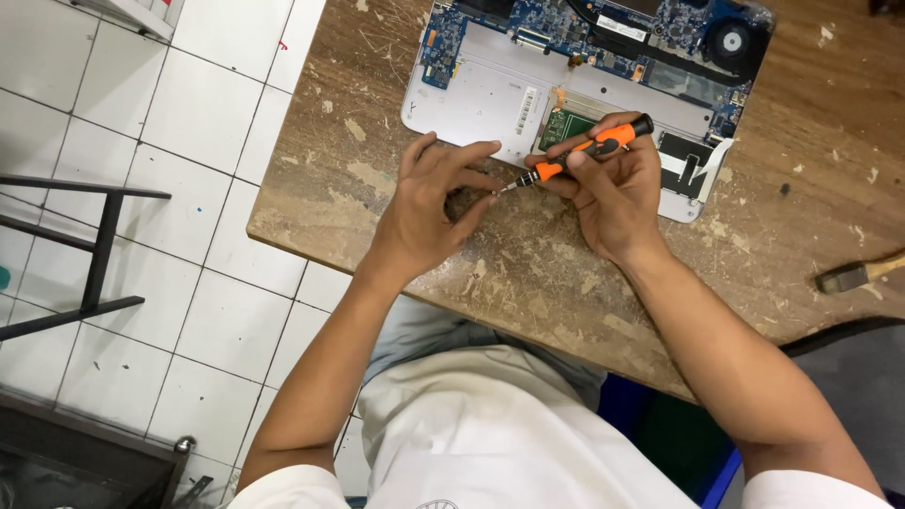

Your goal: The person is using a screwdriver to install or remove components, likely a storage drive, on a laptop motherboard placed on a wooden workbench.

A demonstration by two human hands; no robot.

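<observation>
On a worn, paint-flecked wooden table lies an opened silver laptop with its bottom cover off, set against the far edge so that its blue circuit board and round black fan run along the side away from the person. The right hand is curled closed around a slim orange-and-black precision screwdriver — thumb and fingers pinch the handle, and the black cap end points toward the far right while the metal tip slants down to the near left, just off the laptop's near edge. The left hand hovers over the bare wood beside that edge, half closed, with the thumb and forefinger drawn together right at the screwdriver tip; whether they pinch something tiny there — a screw, say — cannot be told at this size. Both forearms reach in over the table's near edge from a lap in a white shirt. Near the right edge of the table rests a small brush with a pale wooden handle, well apart from the hands. Left of the table lies a white tiled floor.
</observation>
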